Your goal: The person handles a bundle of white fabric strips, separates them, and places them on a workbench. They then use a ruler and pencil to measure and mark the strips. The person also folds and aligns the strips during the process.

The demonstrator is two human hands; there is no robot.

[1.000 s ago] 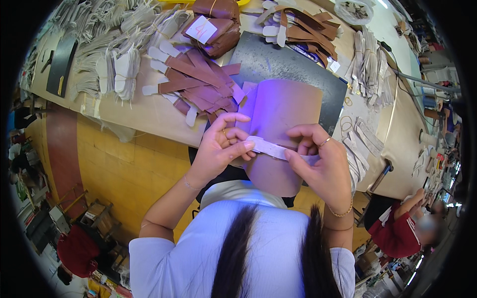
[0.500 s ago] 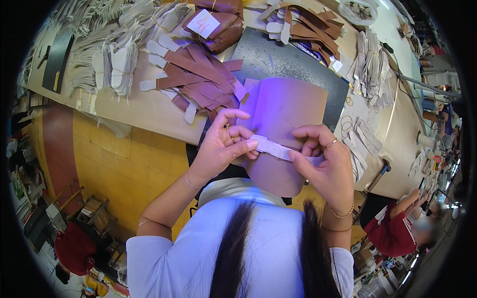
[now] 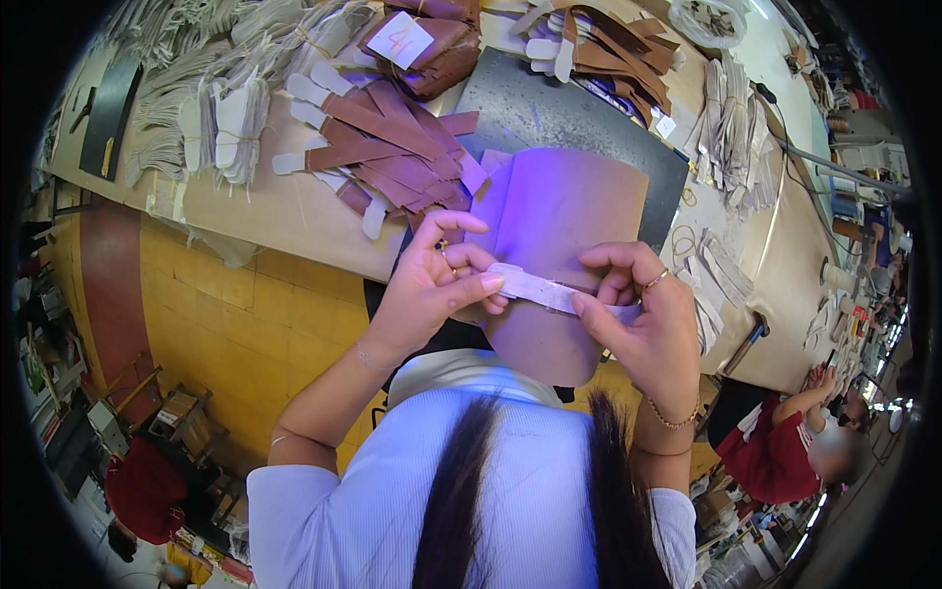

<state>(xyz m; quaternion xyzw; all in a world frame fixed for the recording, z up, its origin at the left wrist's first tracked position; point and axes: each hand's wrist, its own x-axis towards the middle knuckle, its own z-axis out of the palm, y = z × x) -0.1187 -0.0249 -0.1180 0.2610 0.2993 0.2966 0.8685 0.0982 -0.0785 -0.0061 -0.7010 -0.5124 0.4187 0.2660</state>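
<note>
Hands meet over the table edge, both raised in front of the chest. Left hand (image 3: 432,285) comes up from the lower left with the forearm angled in; its thumb and bent fingers pinch the left end of a pale strip (image 3: 549,292), while the index finger arches free above. Right hand (image 3: 638,319) rises from the lower right, wrist bent inward, a ring on one finger and a bracelet at the wrist; thumb and fingertips close on the strip's right end. The strip runs nearly level between the two hands, dipping slightly to the right, and lies across a brown sheet (image 3: 559,245) that hangs over the table's near edge and looks violet in its upper part.

Behind the sheet lies a dark grey mat (image 3: 549,113). Left of it, just beside the left hand, is a pile of brown strips (image 3: 392,147) with white tabs; further left sit bundles of white pieces (image 3: 231,118). A white tag (image 3: 399,41) rests on a brown bundle at the far edge. More pale bundles (image 3: 731,128) crowd the table's right side. The table (image 3: 265,211) edge runs diagonally below the piles, with yellow floor (image 3: 235,314) open beneath on the left. Another person in a red top (image 3: 765,456) sits at lower right, well apart.
</note>
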